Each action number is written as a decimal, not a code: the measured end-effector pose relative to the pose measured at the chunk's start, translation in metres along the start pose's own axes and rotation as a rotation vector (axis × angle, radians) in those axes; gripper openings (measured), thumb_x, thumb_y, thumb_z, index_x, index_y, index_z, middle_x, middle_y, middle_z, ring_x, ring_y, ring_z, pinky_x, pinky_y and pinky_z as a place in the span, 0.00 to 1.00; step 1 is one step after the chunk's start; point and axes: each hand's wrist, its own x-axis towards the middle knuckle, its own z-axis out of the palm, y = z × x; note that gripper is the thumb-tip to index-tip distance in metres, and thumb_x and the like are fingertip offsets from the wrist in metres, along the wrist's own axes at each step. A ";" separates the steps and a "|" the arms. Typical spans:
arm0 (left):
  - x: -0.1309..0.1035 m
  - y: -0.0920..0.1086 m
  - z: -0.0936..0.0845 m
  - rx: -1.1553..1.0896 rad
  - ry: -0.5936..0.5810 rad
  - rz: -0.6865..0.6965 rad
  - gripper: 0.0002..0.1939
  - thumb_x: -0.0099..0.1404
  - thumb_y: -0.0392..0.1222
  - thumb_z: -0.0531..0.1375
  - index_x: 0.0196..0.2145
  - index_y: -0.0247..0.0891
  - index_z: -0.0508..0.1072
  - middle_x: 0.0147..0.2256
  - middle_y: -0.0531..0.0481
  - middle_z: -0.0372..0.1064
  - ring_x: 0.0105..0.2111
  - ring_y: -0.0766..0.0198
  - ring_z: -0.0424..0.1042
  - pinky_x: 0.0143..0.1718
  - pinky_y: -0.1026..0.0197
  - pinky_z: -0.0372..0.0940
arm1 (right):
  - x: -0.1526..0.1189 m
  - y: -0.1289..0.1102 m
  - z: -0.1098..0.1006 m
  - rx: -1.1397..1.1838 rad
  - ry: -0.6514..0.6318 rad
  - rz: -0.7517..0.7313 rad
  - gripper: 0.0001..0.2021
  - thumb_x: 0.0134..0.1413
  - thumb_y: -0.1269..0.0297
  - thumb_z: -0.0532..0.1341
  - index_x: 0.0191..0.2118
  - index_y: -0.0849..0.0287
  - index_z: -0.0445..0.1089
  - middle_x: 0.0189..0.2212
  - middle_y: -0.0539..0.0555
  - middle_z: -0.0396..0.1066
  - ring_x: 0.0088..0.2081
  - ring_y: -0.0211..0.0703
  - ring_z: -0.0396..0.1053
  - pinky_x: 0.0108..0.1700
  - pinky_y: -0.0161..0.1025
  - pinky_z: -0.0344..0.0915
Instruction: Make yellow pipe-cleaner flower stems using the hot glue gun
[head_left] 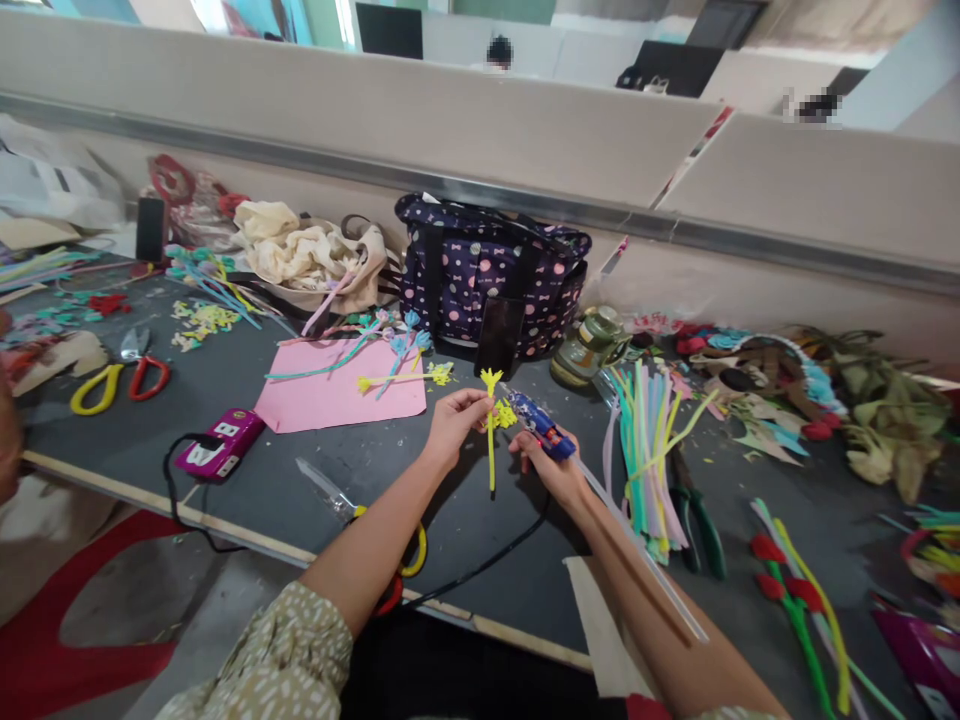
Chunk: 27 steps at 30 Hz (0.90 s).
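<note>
Flower: your yellow pipe-cleaner flower (491, 440) is held above the table's middle; its petals point far, its long axis running far to near.
Left hand: your left hand (456, 428) pinches the stem between thumb and fingers, just below the petals.
Right hand: your right hand (553, 460) is closed around a blue glue gun (541, 425), nozzle pointing far left, its long clear glue stick (649, 562) trailing near right.
Surface: dark grey tabletop (270, 490); pink sheet (337, 395) to the left, pipe-cleaner bundle (649, 455) to the right, patterned navy bag (491, 270) at the far side.
Room: pale partition (337, 115) with dark monitors (390, 32) beyond.
Writing: the purple box (221, 443) at left has white markings, too small for you to read.
</note>
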 end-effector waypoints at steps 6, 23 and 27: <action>0.000 -0.003 0.000 0.030 -0.009 0.007 0.15 0.49 0.48 0.67 0.30 0.34 0.75 0.22 0.51 0.70 0.20 0.70 0.65 0.23 0.66 0.62 | 0.001 0.003 0.001 0.035 0.009 0.056 0.17 0.48 0.49 0.64 0.30 0.60 0.70 0.21 0.51 0.71 0.17 0.35 0.65 0.20 0.34 0.63; -0.001 -0.002 0.000 0.052 -0.059 0.000 0.12 0.52 0.47 0.66 0.30 0.34 0.76 0.23 0.51 0.71 0.21 0.70 0.65 0.24 0.66 0.61 | 0.001 -0.006 0.003 0.080 0.051 0.140 0.17 0.43 0.49 0.67 0.26 0.60 0.69 0.16 0.49 0.67 0.15 0.37 0.64 0.18 0.34 0.62; -0.002 -0.001 0.000 0.046 -0.066 0.012 0.12 0.52 0.46 0.66 0.29 0.34 0.76 0.24 0.51 0.71 0.21 0.71 0.65 0.24 0.66 0.61 | 0.002 -0.001 0.002 0.067 0.060 0.137 0.18 0.43 0.49 0.67 0.26 0.60 0.69 0.16 0.49 0.67 0.15 0.36 0.63 0.18 0.34 0.62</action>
